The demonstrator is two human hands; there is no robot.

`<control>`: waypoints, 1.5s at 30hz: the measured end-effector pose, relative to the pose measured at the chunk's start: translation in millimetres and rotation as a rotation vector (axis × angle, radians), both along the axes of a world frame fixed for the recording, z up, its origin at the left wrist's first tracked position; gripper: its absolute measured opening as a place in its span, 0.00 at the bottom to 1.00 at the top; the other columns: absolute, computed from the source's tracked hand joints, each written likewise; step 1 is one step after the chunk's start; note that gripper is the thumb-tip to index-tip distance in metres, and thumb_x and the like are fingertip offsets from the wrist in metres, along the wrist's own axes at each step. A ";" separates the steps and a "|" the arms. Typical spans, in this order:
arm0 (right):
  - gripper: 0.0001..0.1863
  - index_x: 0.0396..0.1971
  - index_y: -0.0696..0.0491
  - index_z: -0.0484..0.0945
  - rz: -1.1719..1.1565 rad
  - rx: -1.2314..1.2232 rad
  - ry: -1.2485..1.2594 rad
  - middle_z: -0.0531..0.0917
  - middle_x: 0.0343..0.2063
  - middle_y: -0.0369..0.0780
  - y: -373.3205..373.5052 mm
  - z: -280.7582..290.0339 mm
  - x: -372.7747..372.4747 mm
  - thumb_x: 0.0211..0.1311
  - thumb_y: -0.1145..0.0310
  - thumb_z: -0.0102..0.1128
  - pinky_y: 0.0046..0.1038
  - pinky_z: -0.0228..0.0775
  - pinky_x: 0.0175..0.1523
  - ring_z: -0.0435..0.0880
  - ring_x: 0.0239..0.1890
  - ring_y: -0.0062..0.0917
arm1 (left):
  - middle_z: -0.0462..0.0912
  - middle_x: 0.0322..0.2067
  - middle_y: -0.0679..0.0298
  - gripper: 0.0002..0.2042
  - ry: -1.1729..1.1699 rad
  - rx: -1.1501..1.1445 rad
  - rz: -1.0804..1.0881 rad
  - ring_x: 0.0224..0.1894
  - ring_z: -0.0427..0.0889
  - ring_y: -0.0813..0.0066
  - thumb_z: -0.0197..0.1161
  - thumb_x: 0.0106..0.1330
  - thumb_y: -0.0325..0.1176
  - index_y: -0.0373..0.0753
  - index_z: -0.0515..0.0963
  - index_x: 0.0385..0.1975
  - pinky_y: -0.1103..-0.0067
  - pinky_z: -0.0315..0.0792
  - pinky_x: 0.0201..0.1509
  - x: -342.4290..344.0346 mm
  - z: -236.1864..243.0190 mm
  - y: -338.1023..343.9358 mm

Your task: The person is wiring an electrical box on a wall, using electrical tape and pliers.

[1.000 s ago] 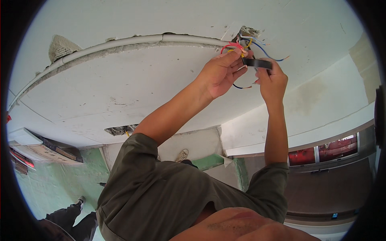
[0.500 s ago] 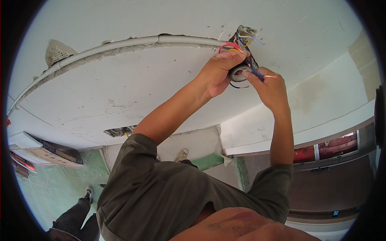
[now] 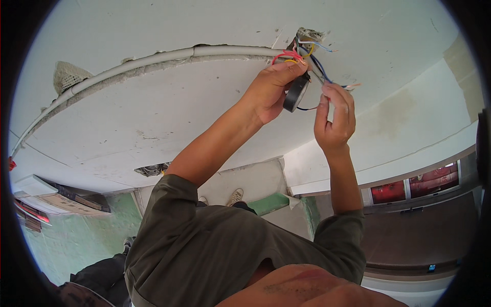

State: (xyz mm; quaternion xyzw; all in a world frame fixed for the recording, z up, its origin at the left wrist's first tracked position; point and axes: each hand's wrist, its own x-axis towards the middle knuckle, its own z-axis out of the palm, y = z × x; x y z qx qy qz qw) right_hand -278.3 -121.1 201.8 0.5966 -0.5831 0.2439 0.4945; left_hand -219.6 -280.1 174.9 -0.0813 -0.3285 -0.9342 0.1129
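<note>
My left hand (image 3: 271, 87) is closed, pinching red wires (image 3: 287, 54) and a yellow wire (image 3: 291, 61) between thumb and fingers, their bare copper ends by the thumb tip. Against its fingers hangs a roll of black electrical tape (image 3: 294, 96), turned nearly edge-on. To the right, my right hand (image 3: 336, 116) has thumb and fingertips drawn together beside the blue wires (image 3: 321, 69); what they pinch, if anything, is hidden. All these wires come from a rough hole (image 3: 310, 36) in the wall. A pale blue wire (image 3: 323, 47) sticks out freely above.
A grey conduit (image 3: 153, 57) runs leftward in a chased groove. Lower down, a wall box (image 3: 152, 169) sits in the wall. Another person (image 3: 102, 273) is at the lower left, over a green floor (image 3: 76, 243). A window (image 3: 414, 185) shows at the right.
My right hand has come away from the tape roll and sits lower, beside the blue wires. The roll has turned from face-on to nearly edge-on. The other person has moved closer.
</note>
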 end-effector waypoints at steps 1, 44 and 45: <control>0.12 0.40 0.61 0.78 0.005 -0.040 -0.030 0.81 0.38 0.45 0.7 0.1 -2.7 0.55 0.84 0.61 0.35 0.77 0.42 0.81 0.37 0.36 | 0.78 0.33 0.68 0.15 0.008 -0.006 -0.015 0.35 0.77 0.80 0.65 0.67 0.44 0.40 0.80 0.43 0.80 0.75 0.39 0.6 -0.5 -0.6; 0.18 0.45 0.46 0.81 -0.135 0.252 0.364 0.80 0.46 0.36 -9.2 29.0 24.4 0.51 0.71 0.63 0.31 0.72 0.46 0.80 0.42 0.28 | 0.79 0.36 0.69 0.11 0.007 0.096 -0.031 0.39 0.76 0.80 0.60 0.70 0.39 0.40 0.78 0.45 0.80 0.71 0.43 -4.1 -6.6 4.6; 0.18 0.45 0.48 0.81 -0.143 0.270 0.358 0.80 0.45 0.36 -6.8 33.4 22.5 0.51 0.71 0.63 0.31 0.73 0.45 0.80 0.42 0.28 | 0.79 0.36 0.69 0.11 0.009 0.097 -0.029 0.39 0.76 0.80 0.60 0.70 0.39 0.40 0.78 0.45 0.80 0.71 0.43 -4.3 -5.3 5.3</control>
